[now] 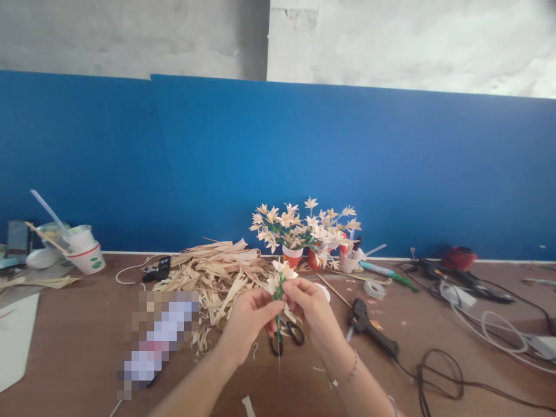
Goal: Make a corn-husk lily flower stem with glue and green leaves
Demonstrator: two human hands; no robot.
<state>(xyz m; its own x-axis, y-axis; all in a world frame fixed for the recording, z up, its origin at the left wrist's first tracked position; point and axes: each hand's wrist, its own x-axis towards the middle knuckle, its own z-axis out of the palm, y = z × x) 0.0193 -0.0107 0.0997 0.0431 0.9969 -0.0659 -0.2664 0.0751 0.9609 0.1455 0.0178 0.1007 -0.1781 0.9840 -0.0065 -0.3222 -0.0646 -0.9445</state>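
Observation:
Over the middle of the brown table, my left hand [256,315] pinches the green stem [278,324] of a small flower bunch [281,275] with pale cream petals. A thin bare wire end hangs below the stem. My right hand [307,298] has its fingertips closed on the same bunch, just under the petals on the right. Black-handled scissors [296,333] lie beneath my hands, partly hidden. Behind, similar cream flowers [286,220] stand in a red and white cup [292,256], with more beside them on the right.
Dried husk strips [221,263] pile up left of centre, near a pixelated object [160,341]. A glue gun [369,327] with its black cord lies right. Tape [374,289], cables [473,324] and a white cup [89,259] are also on the table [78,347]. A blue partition [278,150] stands behind.

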